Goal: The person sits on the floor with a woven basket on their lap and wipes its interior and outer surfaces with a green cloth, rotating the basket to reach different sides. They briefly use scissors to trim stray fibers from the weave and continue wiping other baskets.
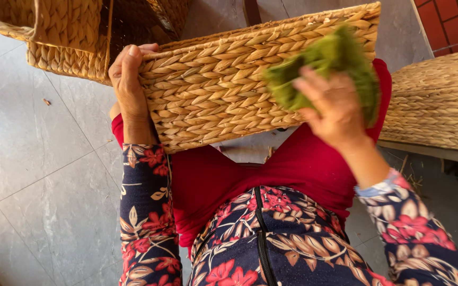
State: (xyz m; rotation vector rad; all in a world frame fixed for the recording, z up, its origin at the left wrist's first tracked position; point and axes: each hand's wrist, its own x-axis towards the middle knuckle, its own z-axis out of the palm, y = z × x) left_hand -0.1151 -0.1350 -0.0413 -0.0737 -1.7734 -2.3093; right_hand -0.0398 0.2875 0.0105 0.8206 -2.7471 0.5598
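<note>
My left hand (128, 85) grips the end of the woven straw basket (229, 90), thumb on its edge, fingers curled behind. The basket rests tilted on my lap, on the red cloth (292, 169). My right hand (335, 106) squeezes a green rag (324, 63) flat against the basket's side. To rub well, I think I should hold the basket tight so it does not wobble, and push the rag along the braids, not across. More baskets (436, 100) sit near.
</note>
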